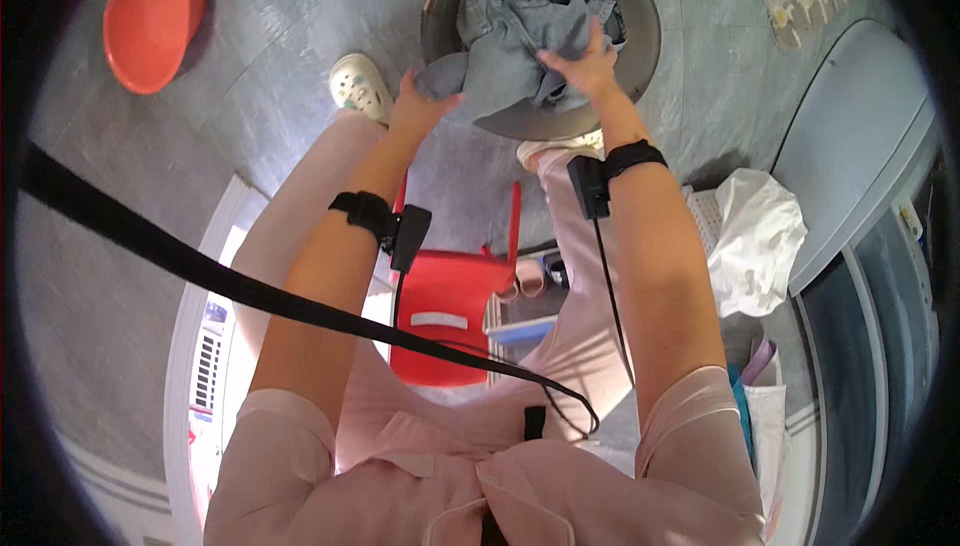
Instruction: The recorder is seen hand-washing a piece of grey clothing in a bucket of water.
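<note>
A grey-blue denim garment [530,41] lies bunched in a round dark basin [640,56] at the far middle. Part of the denim reaches over the basin's left rim to my left hand [422,111]. That hand holds the edge, its thumb and one finger showing on either side and the other fingers hidden by the cloth. Over the right part of the garment, my right hand [588,68] is open, thumb and fingers spread against the fabric. Each forearm wears a black strap with a small black box, the left box [410,236] and the right box [588,186].
An orange-red basin [155,21] sits on the grey floor at far left. A low red chair [440,271] stands between my legs. To the right are a white bag [755,241] and a grey-blue lidded bin [860,136]. A black cable [250,296] crosses the view.
</note>
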Demonstrator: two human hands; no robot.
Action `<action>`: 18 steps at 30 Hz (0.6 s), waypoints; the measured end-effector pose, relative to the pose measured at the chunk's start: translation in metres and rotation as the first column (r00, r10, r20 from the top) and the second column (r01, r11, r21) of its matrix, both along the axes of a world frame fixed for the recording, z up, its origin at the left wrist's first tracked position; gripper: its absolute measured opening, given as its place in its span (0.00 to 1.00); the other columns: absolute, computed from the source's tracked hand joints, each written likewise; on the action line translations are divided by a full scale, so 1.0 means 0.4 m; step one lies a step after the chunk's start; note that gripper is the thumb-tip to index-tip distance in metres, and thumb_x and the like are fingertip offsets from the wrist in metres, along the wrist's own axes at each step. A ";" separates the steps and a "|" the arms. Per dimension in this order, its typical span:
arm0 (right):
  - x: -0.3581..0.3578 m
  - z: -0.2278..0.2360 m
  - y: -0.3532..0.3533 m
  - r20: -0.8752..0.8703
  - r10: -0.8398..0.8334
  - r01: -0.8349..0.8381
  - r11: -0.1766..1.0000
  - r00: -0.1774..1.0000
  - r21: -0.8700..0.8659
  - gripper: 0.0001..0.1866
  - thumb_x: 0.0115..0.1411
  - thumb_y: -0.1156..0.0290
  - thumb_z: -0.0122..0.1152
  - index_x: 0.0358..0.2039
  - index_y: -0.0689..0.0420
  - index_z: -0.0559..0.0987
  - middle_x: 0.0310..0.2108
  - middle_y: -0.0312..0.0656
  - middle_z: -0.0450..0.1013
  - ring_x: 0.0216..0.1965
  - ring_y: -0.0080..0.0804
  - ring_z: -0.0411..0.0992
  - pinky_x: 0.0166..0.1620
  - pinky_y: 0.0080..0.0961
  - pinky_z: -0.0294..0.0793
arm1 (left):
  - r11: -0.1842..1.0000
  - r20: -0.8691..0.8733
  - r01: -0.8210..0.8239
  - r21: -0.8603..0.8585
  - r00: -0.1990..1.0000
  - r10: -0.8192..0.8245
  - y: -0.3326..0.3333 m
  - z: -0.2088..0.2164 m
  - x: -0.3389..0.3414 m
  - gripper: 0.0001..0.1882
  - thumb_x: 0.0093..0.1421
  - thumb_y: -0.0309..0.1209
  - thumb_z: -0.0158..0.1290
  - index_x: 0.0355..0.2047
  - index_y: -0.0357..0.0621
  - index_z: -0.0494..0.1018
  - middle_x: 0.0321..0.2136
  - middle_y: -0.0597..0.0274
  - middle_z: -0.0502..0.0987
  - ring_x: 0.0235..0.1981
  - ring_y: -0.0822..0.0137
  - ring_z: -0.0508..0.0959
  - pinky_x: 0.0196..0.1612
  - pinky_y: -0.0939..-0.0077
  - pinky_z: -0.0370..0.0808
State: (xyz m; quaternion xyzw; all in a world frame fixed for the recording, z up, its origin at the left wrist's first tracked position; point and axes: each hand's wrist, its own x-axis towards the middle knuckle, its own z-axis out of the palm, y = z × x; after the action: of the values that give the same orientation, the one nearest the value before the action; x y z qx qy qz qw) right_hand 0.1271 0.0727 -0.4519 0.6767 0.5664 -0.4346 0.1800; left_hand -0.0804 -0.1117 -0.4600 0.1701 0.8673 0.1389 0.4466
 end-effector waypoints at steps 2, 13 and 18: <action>0.003 -0.044 -0.024 0.027 0.096 -0.096 0.995 0.995 -0.007 0.69 0.35 0.42 0.74 0.67 0.42 0.35 0.66 0.59 0.30 0.65 0.63 0.38 0.60 0.53 0.54 | 0.988 -0.005 0.119 -0.101 0.993 -0.121 0.032 0.023 0.021 0.25 0.47 0.41 0.61 0.44 0.40 0.73 0.37 0.55 0.78 0.40 0.51 0.78 0.41 0.59 0.73; -0.098 -0.231 -0.155 0.257 0.500 -0.495 0.864 0.827 -0.088 0.38 0.52 0.64 0.63 0.63 0.44 0.58 0.66 0.54 0.18 0.67 0.61 0.25 0.56 0.75 0.38 | 0.971 0.583 -0.090 0.223 0.810 -0.058 0.181 -0.178 0.124 0.34 0.48 0.35 0.61 0.56 0.43 0.62 0.34 0.60 0.75 0.36 0.67 0.75 0.40 0.75 0.71; -0.095 -0.256 -0.084 0.323 0.613 -0.592 0.787 0.721 -0.172 0.44 0.48 0.69 0.65 0.64 0.43 0.55 0.66 0.54 0.20 0.67 0.59 0.29 0.54 0.79 0.35 | 0.965 0.402 0.169 0.202 0.884 -0.239 0.241 -0.241 0.132 0.36 0.47 0.36 0.62 0.56 0.43 0.62 0.32 0.61 0.76 0.33 0.68 0.75 0.37 0.75 0.71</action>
State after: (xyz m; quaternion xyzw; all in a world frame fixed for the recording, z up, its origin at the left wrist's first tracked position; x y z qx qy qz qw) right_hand 0.0890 0.0389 -0.5545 0.5184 0.6997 -0.2360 0.4312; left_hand -0.0276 -0.0151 -0.5564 0.2618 0.7130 0.1942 0.6208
